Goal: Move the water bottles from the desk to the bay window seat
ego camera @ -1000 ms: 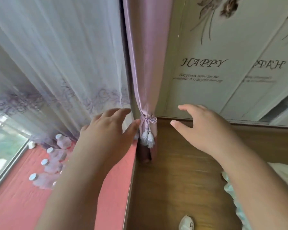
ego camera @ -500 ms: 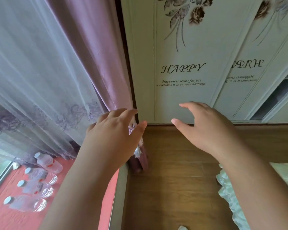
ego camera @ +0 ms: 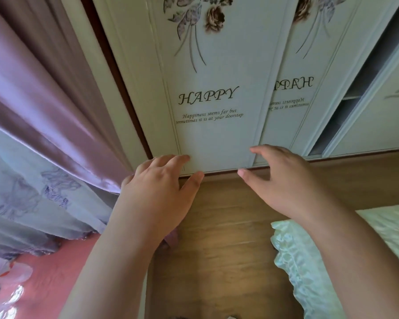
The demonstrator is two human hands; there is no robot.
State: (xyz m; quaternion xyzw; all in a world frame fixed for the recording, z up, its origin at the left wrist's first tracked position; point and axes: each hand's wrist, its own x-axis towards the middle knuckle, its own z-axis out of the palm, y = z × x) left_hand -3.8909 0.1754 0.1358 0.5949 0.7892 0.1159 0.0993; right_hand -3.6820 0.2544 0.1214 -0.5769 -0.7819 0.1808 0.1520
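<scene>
Several clear water bottles (ego camera: 8, 276) lie on the pink bay window seat (ego camera: 62, 270) at the lower left edge, partly cut off by the frame. My left hand (ego camera: 157, 194) hovers in mid-air with relaxed, spread fingers and holds nothing. My right hand (ego camera: 279, 183) is raised the same way, fingers loose and empty. Both hands are in front of the white wardrobe, well to the right of the bottles. The desk is not in view.
A white wardrobe door (ego camera: 207, 100) with "HAPPY" lettering stands straight ahead. A purple curtain (ego camera: 39, 116) and a sheer curtain (ego camera: 21, 192) hang at left. Wooden floor (ego camera: 224, 245) lies below; a pale green frilled bedspread (ego camera: 309, 261) is at lower right.
The view has swung right, away from the window seat toward the wardrobe. The bottles have slid to the lower left edge. Both hands stay raised and empty.
</scene>
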